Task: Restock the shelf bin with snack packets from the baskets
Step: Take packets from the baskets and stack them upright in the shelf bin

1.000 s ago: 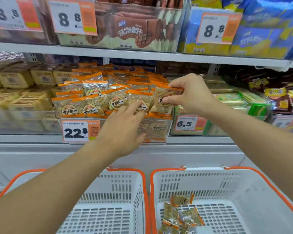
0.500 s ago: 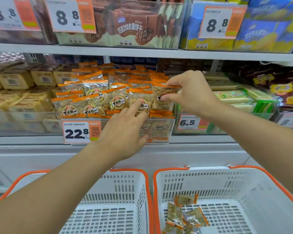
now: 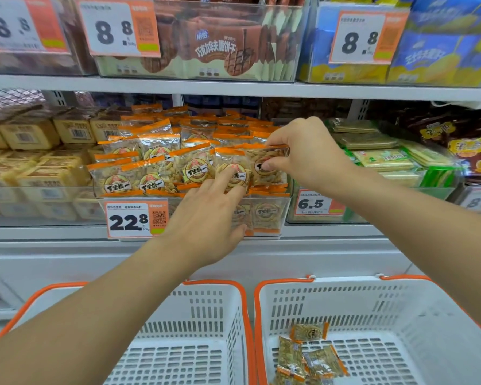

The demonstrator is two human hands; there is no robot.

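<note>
A clear shelf bin (image 3: 285, 215) on the middle shelf is heaped with orange-edged snack packets (image 3: 150, 168). My right hand (image 3: 306, 151) pinches one packet (image 3: 267, 162) at the bin's front right, thumb on its face and fingers on its top edge. My left hand (image 3: 208, 215) reaches up with straight fingers, the fingertips touching the neighbouring packet (image 3: 231, 170) in the front row. Below, the right basket (image 3: 372, 295) holds several loose packets (image 3: 308, 357); the left basket (image 3: 206, 301) shows none, though my left arm hides part of it.
A 22.8 price tag (image 3: 136, 218) hangs on the bin's front. Yellow boxed snacks (image 3: 31, 162) fill the bin to the left, green wafer packs (image 3: 395, 159) the bin to the right. The upper shelf (image 3: 233, 87) overhangs with more bins.
Both hands stay at the bin's front row. My right hand has settled its packet slightly lower, and my left fingertips have slid a little right against the neighbouring packet.
</note>
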